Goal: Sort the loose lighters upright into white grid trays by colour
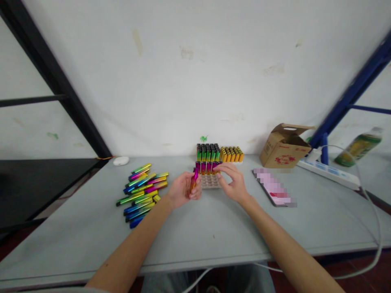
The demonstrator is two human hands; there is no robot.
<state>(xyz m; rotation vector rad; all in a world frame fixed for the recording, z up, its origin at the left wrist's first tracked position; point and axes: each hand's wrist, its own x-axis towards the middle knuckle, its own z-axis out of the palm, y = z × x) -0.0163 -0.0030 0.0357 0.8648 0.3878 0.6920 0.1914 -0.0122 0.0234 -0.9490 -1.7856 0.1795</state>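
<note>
My left hand (185,189) is closed around a shiny purple-to-orange tube (194,179), held upright and slightly tilted. To its right, my right hand (233,183) has thumb and fingers apart, with the fingertips beside a row of purple tubes (204,167). I cannot tell whether they touch. That row stands in a pale tray with round pits (210,182), whose near pits show bare. Behind are upright green tubes with black tops (207,152) and a block of yellow-orange tubes (232,154). A loose pile of metallic coloured tubes (143,195) lies left of my left hand.
A phone (273,189) lies at the right, before an open cardboard box (284,148). Beyond are a white power strip (330,173), a hanging white cable (380,232) and a bottle (359,148). A small white case (121,161) sits back left, near the wall.
</note>
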